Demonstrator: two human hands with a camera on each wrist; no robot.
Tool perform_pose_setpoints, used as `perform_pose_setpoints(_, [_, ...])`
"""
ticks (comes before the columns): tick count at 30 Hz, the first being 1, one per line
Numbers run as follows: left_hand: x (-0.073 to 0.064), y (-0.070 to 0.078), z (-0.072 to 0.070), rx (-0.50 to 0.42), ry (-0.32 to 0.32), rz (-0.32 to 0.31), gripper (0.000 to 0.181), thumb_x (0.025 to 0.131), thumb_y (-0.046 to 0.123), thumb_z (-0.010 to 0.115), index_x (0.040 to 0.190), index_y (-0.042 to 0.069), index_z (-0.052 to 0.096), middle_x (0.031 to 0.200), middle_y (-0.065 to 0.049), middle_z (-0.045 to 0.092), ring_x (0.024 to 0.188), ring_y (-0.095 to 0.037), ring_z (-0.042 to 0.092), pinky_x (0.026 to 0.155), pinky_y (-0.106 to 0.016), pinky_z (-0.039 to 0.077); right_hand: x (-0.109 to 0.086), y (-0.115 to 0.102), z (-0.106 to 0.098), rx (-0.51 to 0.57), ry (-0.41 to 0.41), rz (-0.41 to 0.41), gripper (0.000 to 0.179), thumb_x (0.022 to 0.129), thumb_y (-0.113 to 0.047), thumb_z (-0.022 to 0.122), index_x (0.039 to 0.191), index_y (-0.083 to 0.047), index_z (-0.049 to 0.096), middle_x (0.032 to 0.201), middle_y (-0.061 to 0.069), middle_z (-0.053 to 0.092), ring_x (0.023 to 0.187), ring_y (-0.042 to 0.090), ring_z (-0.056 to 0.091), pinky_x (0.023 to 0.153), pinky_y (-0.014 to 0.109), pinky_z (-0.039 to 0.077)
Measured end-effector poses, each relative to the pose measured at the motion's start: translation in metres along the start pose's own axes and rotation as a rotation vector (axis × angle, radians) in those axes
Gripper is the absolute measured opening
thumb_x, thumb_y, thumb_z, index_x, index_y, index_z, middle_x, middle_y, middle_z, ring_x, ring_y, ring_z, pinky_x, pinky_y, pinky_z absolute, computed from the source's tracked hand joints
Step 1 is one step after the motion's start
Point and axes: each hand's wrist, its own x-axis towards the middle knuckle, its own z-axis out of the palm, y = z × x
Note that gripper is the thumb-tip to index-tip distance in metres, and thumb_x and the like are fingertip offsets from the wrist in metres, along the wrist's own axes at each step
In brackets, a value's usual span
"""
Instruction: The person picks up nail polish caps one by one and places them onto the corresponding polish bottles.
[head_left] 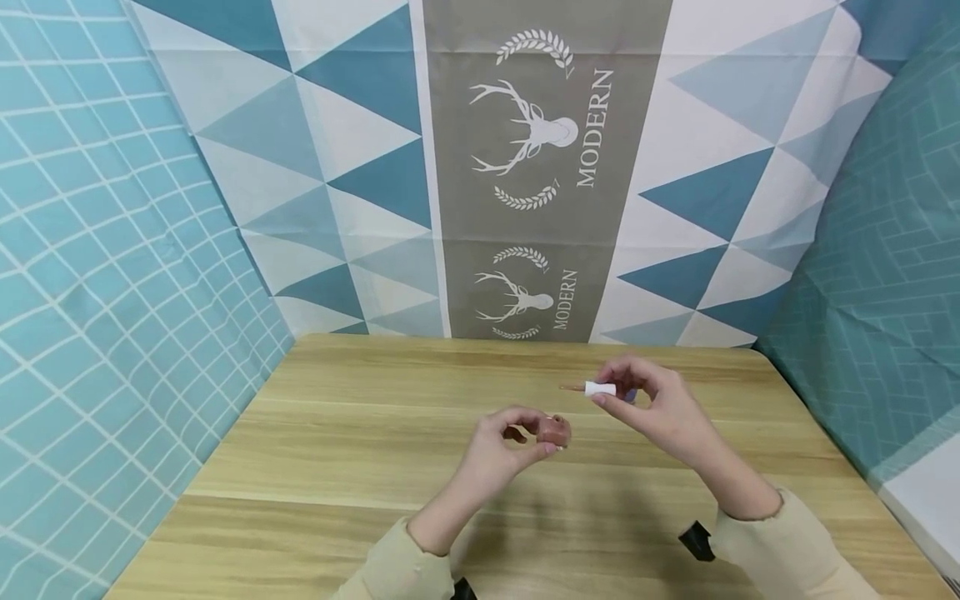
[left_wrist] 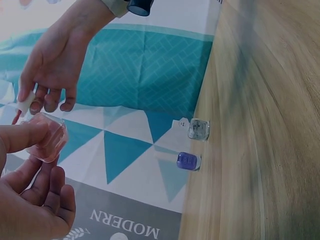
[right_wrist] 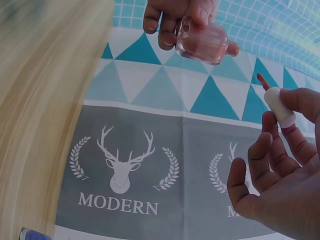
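My left hand [head_left: 504, 450] pinches a small glass nail polish bottle [head_left: 554, 432] with pinkish-brown polish between thumb and fingers, above the table. Its neck is uncapped, as the right wrist view shows of the bottle [right_wrist: 202, 42]. My right hand [head_left: 651, 406] holds the white cap [head_left: 600, 389] by thumb and fingertips, to the right of the bottle and a little farther back. From the cap the brush [right_wrist: 263, 81], coated with polish, sticks out toward the left. Brush and bottle are apart.
On the wooden table [head_left: 360, 433] stand a purple nail polish bottle [left_wrist: 188, 161] and a clear, speckled one [left_wrist: 199, 129]; the right hand mostly hides them in the head view. Patterned cloth [head_left: 360, 167] hangs behind the table and along both sides.
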Motion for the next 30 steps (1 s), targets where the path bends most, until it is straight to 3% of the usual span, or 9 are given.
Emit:
perform_pose_setpoints(3, [0.000,0.003,0.000,-0.005,0.008,-0.015,0.025,0.076,0.016,0.078,0.100,0.012,0.070,0.093,0.001,0.067,0.091,-0.019,0.059,0.080,-0.040,0.049,-0.001,-0.001,-0.001,-0.006,0.006,-0.013,0.016,0.083,-0.012,0.072,0.097,-0.013,0.063,0.091,-0.002,0.062,0.073,0.011,0.052,0.067,0.021,0.046])
perform_pose_setpoints(10, [-0.007,0.035,-0.005,-0.010,0.012,-0.014,0.025,0.076,0.004,0.075,0.100,0.003,0.068,0.093,-0.007,0.068,0.090,-0.021,0.059,0.081,-0.046,0.049,-0.002,-0.003,-0.001,-0.015,0.007,-0.063,0.018,0.083,-0.008,0.072,0.098,-0.015,0.065,0.095,-0.004,0.063,0.075,0.009,0.052,0.070,0.021,0.046])
perform_pose_setpoints(13, [-0.008,0.042,-0.006,-0.017,0.010,-0.018,0.025,0.076,0.002,0.075,0.100,0.001,0.068,0.093,-0.009,0.068,0.090,-0.021,0.059,0.082,-0.048,0.048,-0.002,-0.004,-0.002,-0.029,0.003,-0.090,0.020,0.082,-0.007,0.072,0.099,-0.016,0.065,0.096,-0.004,0.063,0.076,0.008,0.052,0.070,0.020,0.046])
perform_pose_setpoints(20, [-0.009,0.042,-0.005,-0.019,0.010,-0.008,0.025,0.077,0.002,0.075,0.100,0.001,0.068,0.092,-0.010,0.068,0.090,-0.025,0.059,0.081,-0.049,0.048,-0.003,-0.006,-0.002,-0.037,-0.012,-0.149,0.025,0.081,-0.004,0.072,0.100,-0.018,0.065,0.097,-0.005,0.063,0.077,0.007,0.053,0.068,0.022,0.048])
perform_pose_setpoints(30, [-0.011,0.046,-0.005,0.007,0.012,-0.001,0.023,0.076,0.001,0.074,0.099,0.001,0.068,0.091,-0.010,0.068,0.088,-0.023,0.059,0.080,-0.047,0.048,-0.003,-0.004,0.001,-0.073,-0.045,-0.164,0.023,0.082,-0.008,0.072,0.098,-0.022,0.064,0.093,-0.011,0.061,0.077,0.005,0.053,0.068,0.022,0.047])
